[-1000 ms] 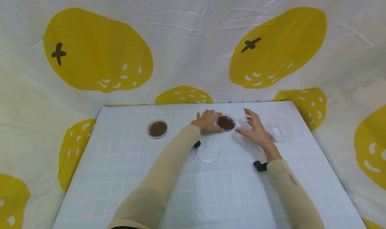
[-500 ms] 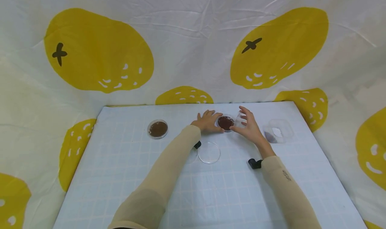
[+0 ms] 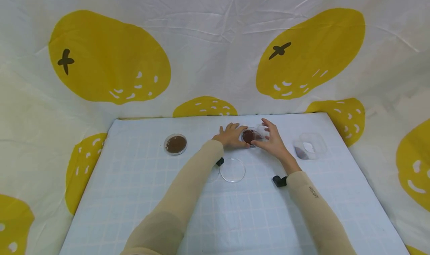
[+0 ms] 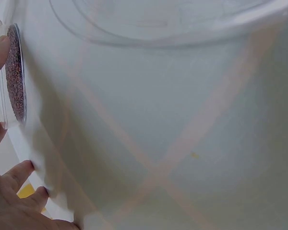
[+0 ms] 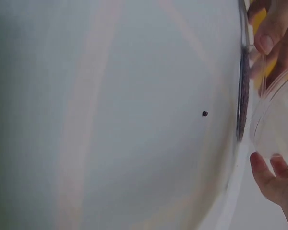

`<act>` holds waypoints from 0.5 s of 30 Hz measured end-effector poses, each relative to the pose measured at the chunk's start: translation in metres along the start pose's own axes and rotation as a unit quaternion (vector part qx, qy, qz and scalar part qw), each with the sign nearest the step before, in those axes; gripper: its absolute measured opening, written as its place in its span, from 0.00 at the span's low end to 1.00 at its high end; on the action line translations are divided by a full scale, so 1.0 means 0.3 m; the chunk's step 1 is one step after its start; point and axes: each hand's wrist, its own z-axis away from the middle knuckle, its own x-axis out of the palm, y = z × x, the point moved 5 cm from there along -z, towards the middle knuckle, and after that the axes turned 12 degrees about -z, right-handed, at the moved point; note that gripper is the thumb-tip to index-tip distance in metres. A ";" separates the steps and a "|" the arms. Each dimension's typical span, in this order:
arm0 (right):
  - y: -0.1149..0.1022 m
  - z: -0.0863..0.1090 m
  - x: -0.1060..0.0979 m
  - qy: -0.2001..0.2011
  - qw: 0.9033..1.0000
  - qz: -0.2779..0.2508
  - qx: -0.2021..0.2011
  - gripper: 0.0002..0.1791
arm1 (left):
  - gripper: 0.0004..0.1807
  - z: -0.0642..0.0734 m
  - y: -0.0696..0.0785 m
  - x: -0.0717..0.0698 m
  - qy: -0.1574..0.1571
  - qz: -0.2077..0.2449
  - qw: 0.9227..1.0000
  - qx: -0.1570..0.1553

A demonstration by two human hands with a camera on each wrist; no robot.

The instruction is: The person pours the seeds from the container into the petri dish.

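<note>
A round clear petri dish [image 3: 248, 136] of dark reddish-brown granules lies near the table's far edge. My left hand [image 3: 231, 136] has thumb and forefinger around its left side, the other fingers spread on the table. My right hand [image 3: 273, 143] grips a clear round lid [image 5: 281, 117] between thumb and fingers. The lid is tilted and partly over the dish's right side. In the left wrist view the granules [image 4: 15, 74] lie between left thumb and forefinger. A second dish [image 3: 175, 144], with brown contents and pale bits at its left edge, stands to the left.
Nearer than the hands, a clear round piece [image 3: 233, 170] lies flat, another partly hidden beside my left sleeve. A clear square-cornered container [image 3: 312, 145] with a dark patch and a white patch sits at the right. One dark speck [image 5: 205, 114] is on the tablecloth.
My right hand has moved left with the clear lid, from beside the granule dish to partly over it. My left hand has stayed at the dish.
</note>
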 end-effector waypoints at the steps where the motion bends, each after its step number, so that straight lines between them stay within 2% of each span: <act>1: 0.001 -0.002 0.003 -0.002 1.000 0.004 0.001 0.56 | 0.47 0.001 0.000 0.000 0.000 0.001 1.000 0.000; 8: -0.004 -0.011 0.019 -0.012 0.999 0.032 0.014 0.56 | 0.48 0.005 0.002 0.000 0.001 0.002 1.000 0.001; 15: 0.002 -0.026 0.027 -0.025 0.995 0.094 0.028 0.56 | 0.48 0.005 0.000 -0.007 0.006 0.009 1.000 0.005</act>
